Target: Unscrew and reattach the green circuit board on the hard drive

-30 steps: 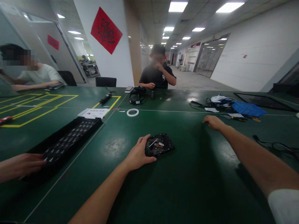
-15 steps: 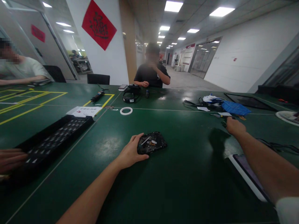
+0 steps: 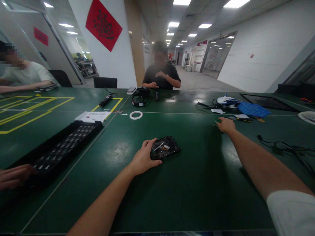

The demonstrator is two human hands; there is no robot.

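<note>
My left hand [image 3: 144,159] grips the left side of a flat black device [image 3: 169,149] lying on the green table [image 3: 187,193], thumb along its near edge. Small parts [image 3: 166,147], silvery, white and orange, and a thin light-coloured stick [image 3: 158,146] rest on its dark surface. Farther off to the right, my right hand [image 3: 226,125] is closed in a pinch over the table. A small green piece [image 3: 217,121] shows at its fingertips, too little of it visible to name. Just beyond that hand lies a yellow-and-black screwdriver [image 3: 243,119].
A black tray [image 3: 66,141] with rows of small pieces stands left, another person's hand [image 3: 17,177] at its near end. A white tape ring [image 3: 136,115], a blue bin [image 3: 253,109] and black cables [image 3: 290,149] lie about. Another person [image 3: 162,73] sits across the table.
My right hand has moved left, away from the blue bin, with the small green piece at its fingertips. My left hand keeps its hold on the black device. The view has shifted slightly.
</note>
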